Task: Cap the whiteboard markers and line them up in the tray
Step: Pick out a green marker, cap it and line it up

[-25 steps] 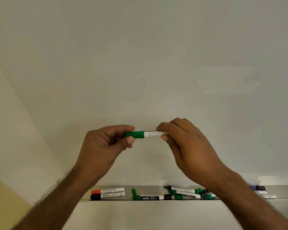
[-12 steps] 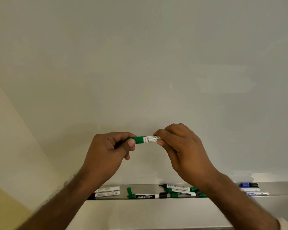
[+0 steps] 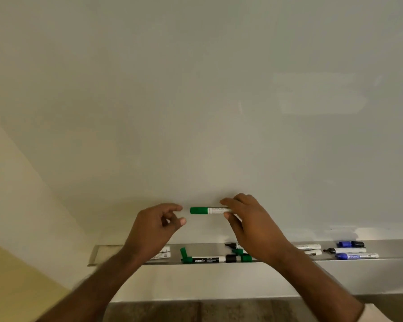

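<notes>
My right hand point(image 3: 251, 223) holds a capped green marker point(image 3: 206, 210) level in front of the whiteboard, gripping its white barrel. My left hand point(image 3: 157, 225) is just left of the green cap, fingers apart, touching nothing. Below runs the metal tray point(image 3: 102, 253). In it lie a black-labelled marker with green ends point(image 3: 205, 260), a loose green cap point(image 3: 183, 252), an uncapped black-tipped marker point(image 3: 230, 245) and more green pieces point(image 3: 243, 257), partly hidden by my right wrist. Two white markers point(image 3: 162, 253) lie behind my left wrist.
At the tray's right end lie white markers point(image 3: 308, 247), a blue and a black cap point(image 3: 350, 244) and blue markers point(image 3: 356, 255). The whiteboard point(image 3: 219, 101) fills the view above. A cream wall point(image 3: 14, 205) is at the left, wood floor point(image 3: 196, 312) below.
My left hand has let go of the green cap and drawn back slightly left, opening. The marker stays in my right hand, and the view has tilted so the tray sits higher.
</notes>
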A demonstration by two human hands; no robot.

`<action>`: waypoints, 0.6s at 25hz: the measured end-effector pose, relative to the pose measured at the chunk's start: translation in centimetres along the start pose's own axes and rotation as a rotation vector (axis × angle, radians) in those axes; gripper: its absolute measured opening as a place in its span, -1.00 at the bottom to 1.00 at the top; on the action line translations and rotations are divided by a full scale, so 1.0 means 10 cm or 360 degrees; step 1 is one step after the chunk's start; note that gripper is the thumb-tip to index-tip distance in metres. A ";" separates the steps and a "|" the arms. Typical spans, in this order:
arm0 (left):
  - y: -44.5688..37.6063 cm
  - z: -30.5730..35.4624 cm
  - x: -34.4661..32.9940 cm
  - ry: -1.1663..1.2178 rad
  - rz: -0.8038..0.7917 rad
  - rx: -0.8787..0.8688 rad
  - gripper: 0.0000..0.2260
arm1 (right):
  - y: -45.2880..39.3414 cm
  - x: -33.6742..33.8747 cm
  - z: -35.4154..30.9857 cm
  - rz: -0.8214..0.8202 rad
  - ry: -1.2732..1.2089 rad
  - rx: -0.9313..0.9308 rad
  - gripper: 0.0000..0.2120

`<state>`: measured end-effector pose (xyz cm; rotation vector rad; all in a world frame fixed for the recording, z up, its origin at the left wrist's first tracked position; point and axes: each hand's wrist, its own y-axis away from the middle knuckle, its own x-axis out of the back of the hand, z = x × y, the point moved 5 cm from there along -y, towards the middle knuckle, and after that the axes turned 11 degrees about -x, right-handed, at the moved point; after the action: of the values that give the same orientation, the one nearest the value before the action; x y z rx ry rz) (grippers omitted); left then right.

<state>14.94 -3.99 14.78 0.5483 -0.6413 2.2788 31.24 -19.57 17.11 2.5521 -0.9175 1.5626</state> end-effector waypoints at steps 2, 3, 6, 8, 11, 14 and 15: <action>0.12 -0.37 -0.16 -0.0324 -0.0148 0.0010 -0.80 | 0.09 -0.26 0.17 -0.0125 0.0166 -0.0069 -0.66; 0.18 -0.54 -0.27 -0.0462 -0.0254 0.0004 -0.79 | 0.14 -0.40 0.25 -0.0187 0.0272 -0.0097 -0.63; 0.35 -0.92 -0.57 -0.0713 -0.0431 0.0085 -0.77 | 0.26 -0.75 0.42 -0.0315 0.0583 -0.0187 -0.58; 0.38 -1.04 -0.66 -0.0807 -0.0403 0.0249 -0.81 | 0.30 -0.94 0.48 -0.0351 0.0698 -0.0245 -0.62; 0.35 -1.06 -0.79 -0.0879 -0.0431 0.0404 -0.78 | 0.34 -1.15 0.50 -0.0336 0.0791 -0.0281 -0.69; 0.31 -1.05 -0.93 -0.0928 -0.0465 0.0474 -0.74 | 0.37 -1.30 0.48 -0.0310 0.0830 -0.0328 -0.76; 0.30 -1.07 -0.97 -0.0932 -0.0465 0.0506 -0.74 | 0.37 -1.35 0.48 -0.0320 0.0841 -0.0353 -0.77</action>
<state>17.10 -4.57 0.22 1.3975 -0.4255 1.9440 28.84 -17.72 2.60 1.8712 -0.6969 1.8139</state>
